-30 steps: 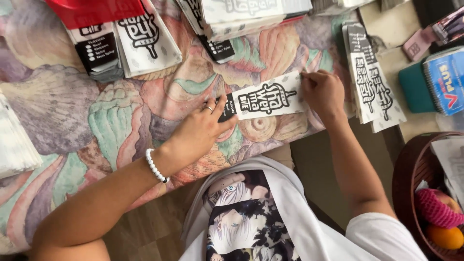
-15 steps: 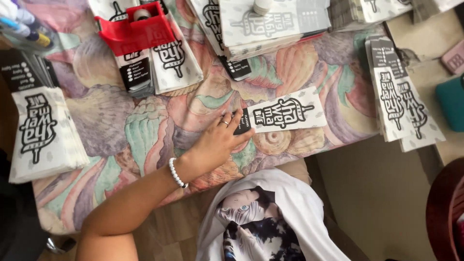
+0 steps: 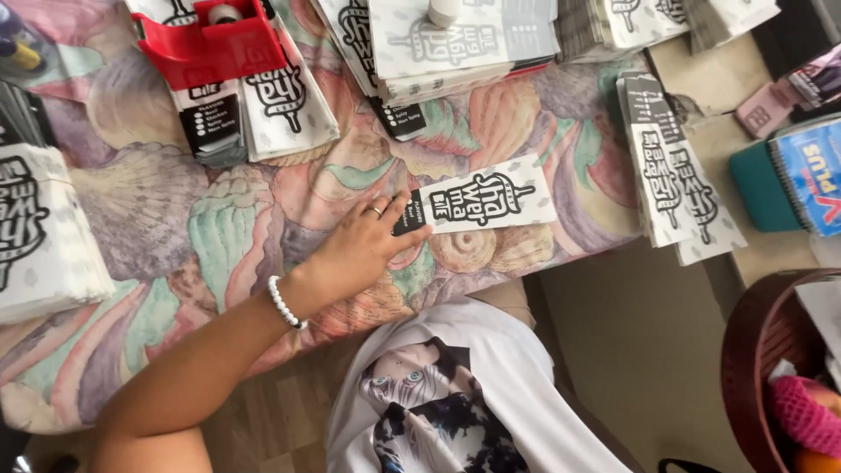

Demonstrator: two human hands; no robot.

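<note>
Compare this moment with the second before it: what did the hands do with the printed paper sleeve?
The right hand has let go of the flat printed sleeve and gone out of view. The left hand still presses its dark end onto the patterned cloth. The sleeve lies where it did; the stacks around it are unchanged.

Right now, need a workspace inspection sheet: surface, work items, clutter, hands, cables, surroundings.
Surface: table under a pastel shell-print cloth.
Work items: one flat black-and-white paper sleeve lying alone near the table's front edge.
Clutter: sleeve stacks at left, top centre and right; red tape dispenser on another stack.
Hands: left hand flat, fingertips on the sleeve's dark end, holding nothing; ring and white bead bracelet. Right hand not in view.
Cables: nothing seen.
Surroundings: blue notebook and dark red basket at right; wood floor below.
</note>
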